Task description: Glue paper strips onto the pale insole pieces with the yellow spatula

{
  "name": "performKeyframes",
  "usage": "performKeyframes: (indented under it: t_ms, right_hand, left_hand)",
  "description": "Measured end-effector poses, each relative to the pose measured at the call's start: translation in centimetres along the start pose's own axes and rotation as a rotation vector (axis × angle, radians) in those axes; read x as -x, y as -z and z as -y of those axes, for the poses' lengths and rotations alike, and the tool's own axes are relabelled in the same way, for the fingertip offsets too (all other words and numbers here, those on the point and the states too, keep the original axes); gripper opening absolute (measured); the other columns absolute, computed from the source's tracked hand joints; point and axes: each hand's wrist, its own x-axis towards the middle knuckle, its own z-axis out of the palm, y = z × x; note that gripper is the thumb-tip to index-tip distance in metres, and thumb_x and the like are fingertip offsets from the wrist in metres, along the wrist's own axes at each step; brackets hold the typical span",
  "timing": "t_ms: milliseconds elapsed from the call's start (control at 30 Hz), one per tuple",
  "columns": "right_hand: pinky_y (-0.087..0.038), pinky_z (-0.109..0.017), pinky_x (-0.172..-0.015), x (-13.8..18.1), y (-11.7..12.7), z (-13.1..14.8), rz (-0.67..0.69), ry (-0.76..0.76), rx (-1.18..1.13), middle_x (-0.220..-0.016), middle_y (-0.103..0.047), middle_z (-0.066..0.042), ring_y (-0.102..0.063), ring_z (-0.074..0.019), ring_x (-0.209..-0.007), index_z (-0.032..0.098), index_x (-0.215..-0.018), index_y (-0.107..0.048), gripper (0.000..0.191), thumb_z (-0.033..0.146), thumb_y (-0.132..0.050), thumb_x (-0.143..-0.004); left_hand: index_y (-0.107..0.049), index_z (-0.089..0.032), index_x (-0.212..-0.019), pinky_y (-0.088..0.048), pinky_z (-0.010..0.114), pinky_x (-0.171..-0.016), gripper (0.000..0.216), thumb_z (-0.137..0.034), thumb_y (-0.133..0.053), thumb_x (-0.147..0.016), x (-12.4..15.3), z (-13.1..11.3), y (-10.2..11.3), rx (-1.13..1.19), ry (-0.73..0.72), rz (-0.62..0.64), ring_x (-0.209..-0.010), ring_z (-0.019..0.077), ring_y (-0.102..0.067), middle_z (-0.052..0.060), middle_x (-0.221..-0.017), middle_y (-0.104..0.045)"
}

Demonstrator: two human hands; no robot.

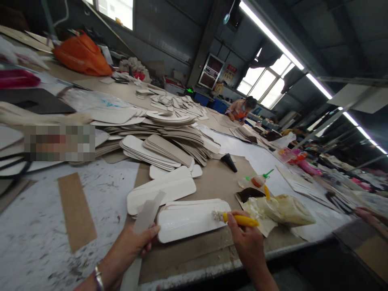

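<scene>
My right hand is closed on a yellow-handled brush. Its white bristles rest on the right end of a glossy white flat panel lying at the table's near edge. My left hand pinches a narrow grey-white strip that stands up beside the panel's left end. A second strip lies under that wrist. More white panels lie stacked just behind.
A glue-smeared bag and small bottles sit right of the brush. Large piles of beige and white cut pieces cover the table. A brown cardboard strip lies at left. Another person works far back; someone's hand shows at right.
</scene>
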Motion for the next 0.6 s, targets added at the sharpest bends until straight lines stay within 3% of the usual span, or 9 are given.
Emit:
performKeyframes:
  t_ms: [100,200,267,400,467,600]
  right_hand:
    - [-0.043,-0.032,-0.071,0.3,-0.3,2.7,0.029,-0.171,-0.180,-0.075,-0.062,-0.005,-0.057,-0.0218,-0.075,0.021,-0.078,-0.058,0.034,0.054,-0.051,-0.079]
    - [-0.042,-0.028,-0.074,0.8,-1.7,5.9,0.165,-0.177,-0.444,-0.076,-0.060,-0.004,-0.056,-0.0195,-0.079,0.020,-0.071,-0.056,0.036,0.054,-0.048,-0.082]
    - [-0.042,-0.025,-0.062,1.4,-3.2,8.0,0.295,-0.207,-0.576,-0.062,-0.053,0.001,-0.052,-0.0145,-0.062,0.020,-0.072,-0.054,0.037,0.055,-0.048,-0.082]
    - [-0.027,-0.021,-0.038,2.4,-6.3,10.9,0.566,-0.344,-0.796,-0.049,-0.041,0.008,-0.033,-0.0075,-0.038,0.020,-0.076,-0.052,0.041,0.059,-0.060,-0.070]
    - [-0.024,-0.020,-0.035,2.7,-7.0,11.4,0.573,-0.400,-0.847,-0.046,-0.039,0.008,-0.032,-0.0066,-0.037,0.020,-0.068,-0.050,0.041,0.058,-0.065,-0.066]
    - [-0.023,-0.020,-0.035,3.0,-6.8,10.5,0.402,-0.428,-0.777,-0.041,-0.035,0.008,-0.030,-0.0067,-0.038,0.018,-0.061,-0.053,0.040,0.056,-0.065,-0.067]
  left_hand:
    - [-0.055,-0.015,-0.056,-0.026,0.023,-0.044,0.046,-0.061,-0.062,-0.055,0.7,-0.8,0.7,-0.093,-0.021,0.007,-0.041,0.0098,-0.037,-0.004,-0.039,-0.044]
    - [-0.058,-0.014,-0.060,-0.027,0.021,-0.043,0.047,-0.061,-0.056,-0.063,1.9,-1.8,0.9,-0.095,-0.008,0.162,-0.040,0.0084,-0.037,-0.003,-0.041,-0.045]
    - [-0.060,-0.014,-0.067,-0.027,0.020,-0.042,0.047,-0.060,-0.058,-0.064,2.7,-2.2,0.6,-0.036,0.002,0.260,-0.040,0.0073,-0.037,-0.002,-0.046,-0.050]
    - [-0.062,-0.013,-0.071,-0.028,0.019,-0.040,0.050,-0.062,-0.060,-0.065,4.0,-2.4,0.0,0.065,-0.001,0.425,-0.037,0.0057,-0.040,-0.001,-0.050,-0.054]
    - [-0.063,-0.012,-0.072,-0.031,0.019,-0.041,0.049,-0.060,-0.062,-0.066,4.4,-2.3,-0.2,0.116,0.002,0.468,-0.038,0.0063,-0.044,0.000,-0.052,-0.056]
    - [-0.061,-0.013,-0.075,-0.039,0.021,-0.046,0.046,-0.057,-0.066,-0.065,4.8,-1.7,-0.2,0.179,0.039,0.435,-0.045,0.0105,-0.052,0.001,-0.056,-0.059]
